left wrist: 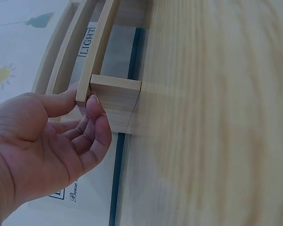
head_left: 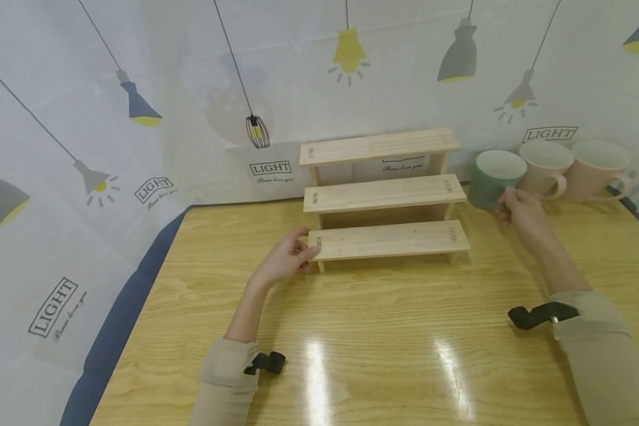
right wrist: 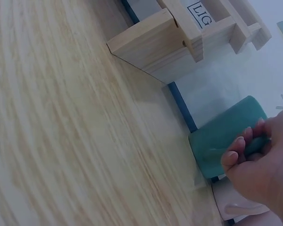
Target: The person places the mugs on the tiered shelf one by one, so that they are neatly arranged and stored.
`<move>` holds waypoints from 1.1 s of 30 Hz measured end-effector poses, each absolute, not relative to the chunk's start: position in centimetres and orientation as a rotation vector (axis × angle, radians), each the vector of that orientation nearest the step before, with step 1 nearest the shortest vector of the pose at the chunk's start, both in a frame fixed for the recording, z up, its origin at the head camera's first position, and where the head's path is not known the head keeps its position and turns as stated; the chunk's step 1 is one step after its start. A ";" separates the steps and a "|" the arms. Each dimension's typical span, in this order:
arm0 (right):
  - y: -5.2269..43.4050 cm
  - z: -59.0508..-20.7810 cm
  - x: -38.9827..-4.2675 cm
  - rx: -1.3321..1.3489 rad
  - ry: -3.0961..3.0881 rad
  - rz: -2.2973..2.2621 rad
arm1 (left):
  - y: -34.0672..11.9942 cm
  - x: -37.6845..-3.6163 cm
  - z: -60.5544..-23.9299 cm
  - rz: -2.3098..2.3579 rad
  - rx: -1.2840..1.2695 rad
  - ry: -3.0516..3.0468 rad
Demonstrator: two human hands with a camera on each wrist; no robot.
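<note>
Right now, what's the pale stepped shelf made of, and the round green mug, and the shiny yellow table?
The pale stepped shelf looks like wood, dull, maybe unvarnished: fine grain runs along it. The round green mug is probably ceramic, smooth with a pale inside, though plastic is possible. The shiny yellow table has wavy grain and bright reflections: perhaps varnished wood or laminate.

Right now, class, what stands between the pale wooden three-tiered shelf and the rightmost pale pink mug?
In the head view, a green cylindrical mug, gripped by the right hand, and another pale pink mug stand between them.
</note>
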State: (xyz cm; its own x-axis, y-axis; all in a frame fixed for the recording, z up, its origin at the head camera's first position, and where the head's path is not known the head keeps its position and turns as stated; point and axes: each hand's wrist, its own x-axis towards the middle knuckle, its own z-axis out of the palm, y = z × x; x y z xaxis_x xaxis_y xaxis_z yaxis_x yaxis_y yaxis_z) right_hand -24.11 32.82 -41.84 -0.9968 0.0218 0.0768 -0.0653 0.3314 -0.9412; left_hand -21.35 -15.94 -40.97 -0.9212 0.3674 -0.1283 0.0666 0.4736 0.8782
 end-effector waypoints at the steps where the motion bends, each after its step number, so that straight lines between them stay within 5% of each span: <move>1: 32.8 -41.8 -24.1 0.018 -2.497 1.772 | -15.9 -21.3 -41.0 1.426 0.365 2.427; 12: 31.7 -40.5 -23.5 -0.124 -2.448 1.839 | -15.6 -21.1 -40.7 1.460 0.276 2.403; 33: 32.4 -38.9 -23.7 0.111 -1.805 2.207 | -15.6 -21.2 -40.9 1.566 0.200 2.298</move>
